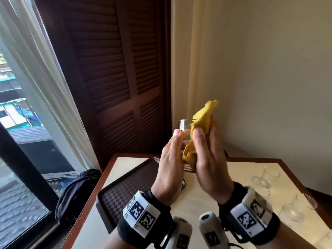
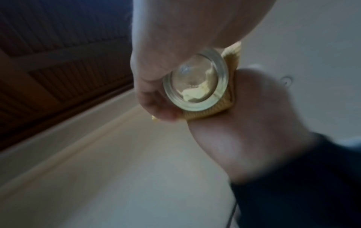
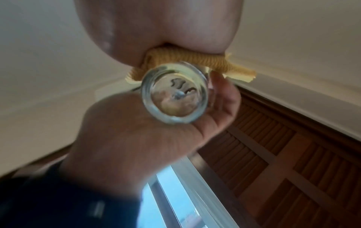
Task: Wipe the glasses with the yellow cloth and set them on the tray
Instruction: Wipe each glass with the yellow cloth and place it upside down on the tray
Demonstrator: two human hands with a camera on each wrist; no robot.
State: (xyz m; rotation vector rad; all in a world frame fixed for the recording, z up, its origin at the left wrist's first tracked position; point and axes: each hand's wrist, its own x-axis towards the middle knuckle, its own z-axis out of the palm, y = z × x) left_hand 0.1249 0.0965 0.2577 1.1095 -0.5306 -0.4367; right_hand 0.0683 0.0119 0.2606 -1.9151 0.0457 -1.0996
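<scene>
Left hand [image 1: 170, 164] steadies the clear round drinking glass [image 2: 196, 81] so the right hand [image 1: 208, 162] can press the crumpled yellow cloth [image 1: 199, 128] against its wall.

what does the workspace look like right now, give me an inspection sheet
surface: cream table with a wood edge, set in a corner.
job's things: glass held up between both hands; yellow cloth wrapped against it; dark checkered tray on the table's left part; other clear glasses on its right part.
clutter: dark bundle on the floor left of the table.
hands: left hand grips the glass; right hand presses the cloth on it.
cables: nothing seen.
surroundings: louvered wooden door, curtained window, cream wall.
</scene>
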